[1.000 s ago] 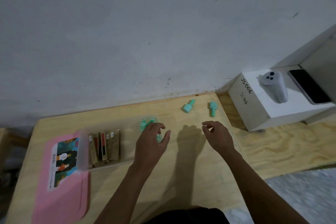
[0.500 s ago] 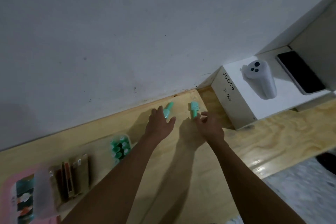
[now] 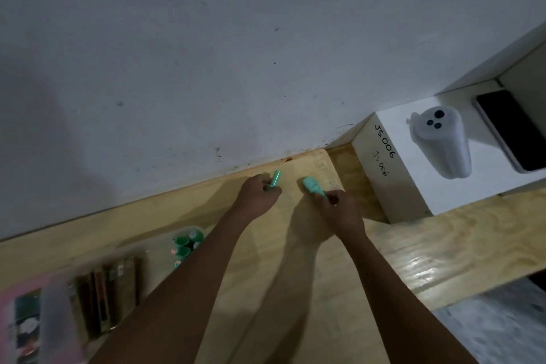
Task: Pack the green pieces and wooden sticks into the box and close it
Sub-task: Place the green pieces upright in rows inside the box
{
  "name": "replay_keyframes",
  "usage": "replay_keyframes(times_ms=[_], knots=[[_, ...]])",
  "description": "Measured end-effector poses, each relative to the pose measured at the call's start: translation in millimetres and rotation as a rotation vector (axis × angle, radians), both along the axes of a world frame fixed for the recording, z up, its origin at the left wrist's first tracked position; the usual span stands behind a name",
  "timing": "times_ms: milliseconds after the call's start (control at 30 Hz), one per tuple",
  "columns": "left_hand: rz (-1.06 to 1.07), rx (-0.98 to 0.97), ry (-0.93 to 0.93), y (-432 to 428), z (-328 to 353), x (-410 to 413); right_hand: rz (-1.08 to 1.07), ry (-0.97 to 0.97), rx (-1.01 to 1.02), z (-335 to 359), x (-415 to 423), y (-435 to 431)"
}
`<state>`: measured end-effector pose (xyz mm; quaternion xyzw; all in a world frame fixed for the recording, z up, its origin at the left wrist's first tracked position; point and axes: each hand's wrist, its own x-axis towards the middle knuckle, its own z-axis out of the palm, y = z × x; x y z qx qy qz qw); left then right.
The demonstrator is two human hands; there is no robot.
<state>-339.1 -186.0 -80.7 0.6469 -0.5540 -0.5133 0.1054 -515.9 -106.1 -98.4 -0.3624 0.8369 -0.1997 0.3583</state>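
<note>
Green pieces outside the box: two, both at centre frame by the far edge of the wooden table (image 3: 295,289). The left green piece (image 3: 276,178) is pinched at its lower end by the left hand (image 3: 257,196); its long axis runs up and slightly right, toward the wall (image 3: 206,68). The right green piece (image 3: 313,185) is gripped at its lower-right end by the right hand (image 3: 339,210); its long axis runs up-left. Each hand has its fingers curled on its own piece. The hands are apart, with bare table between them. Whether either piece is lifted off the surface cannot be told.

The clear box (image 3: 189,229) lies toward the lower left of the frame, well apart from both hands. It holds more packed green pieces (image 3: 184,245) at its right end and wooden sticks (image 3: 109,289) to their left. Its pink lid (image 3: 11,304) sits at the left frame edge, blurred.

The left hand is nearer the box. Likely travel is down-left across open table, the right arm reaching furthest. Limits: the wall just above the hands, and a white carton (image 3: 393,186) just right of the right hand
</note>
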Motion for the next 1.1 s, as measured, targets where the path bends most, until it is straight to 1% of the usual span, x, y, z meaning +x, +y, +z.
replay_keyframes(times_ms=[67,100,133,200,267,367,467,500,567,700,733,800,867,967,1033,1100], knots=[[0.234,0.273,0.356,4.6,12.7,4.8,-0.077,-0.134,-0.076,6.9,4.4,6.8],[0.319,0.361,0.525,9.2,18.7,8.1,-0.094,-0.182,-0.108,12.2,7.8,12.0],[0.378,0.405,0.654,14.0,24.9,12.2,-0.089,-0.213,-0.13,18.1,12.0,17.4],[0.434,0.423,0.808,25.1,39.9,22.0,-0.053,-0.263,-0.158,32.3,22.1,28.2],[0.426,0.349,0.844,37.9,54.1,33.9,-0.046,-0.321,-0.2,47.3,33.4,37.5],[0.418,0.166,0.787,57.2,70.9,58.9,-0.04,-0.39,-0.268,71.3,51.7,50.0],[0.404,0.04,0.775,78.6,89.3,95.5,0.06,-0.409,-0.315,93.5,72.3,63.5],[0.372,-0.002,0.742,86.9,95.1,109.7,0.099,-0.405,-0.333,100.1,80.2,68.0],[0.296,-0.098,0.601,102.9,104.1,136.7,0.167,-0.396,-0.374,110.8,97.6,77.4],[0.218,-0.315,0.219,126.9,105.4,180.2,0.343,-0.308,-0.421,118.0,136.4,94.2],[0.173,-0.356,0.138,132.2,103.5,188.8,0.384,-0.276,-0.424,115.5,145.3,97.7],[0.097,-0.416,0.05,143.6,99.5,202.8,0.461,-0.204,-0.422,109.3,162.1,102.9],[0.089,-0.448,0.032,155.6,97.0,213.6,0.554,-0.098,-0.41,104.4,175.0,107.3],[0.084,-0.476,0.036,171.1,92.9,225.1,0.737,0.154,-0.343,103.8,190.0,111.9],[0.037,-0.484,-0.026,176.3,87.0,227.5,0.839,0.307,-0.293,101.4,196.2,111.1],[-0.001,-0.492,-0.08,180.9,81.0,229.9,0.915,0.409,-0.252,98.4,202.4,109.2]])
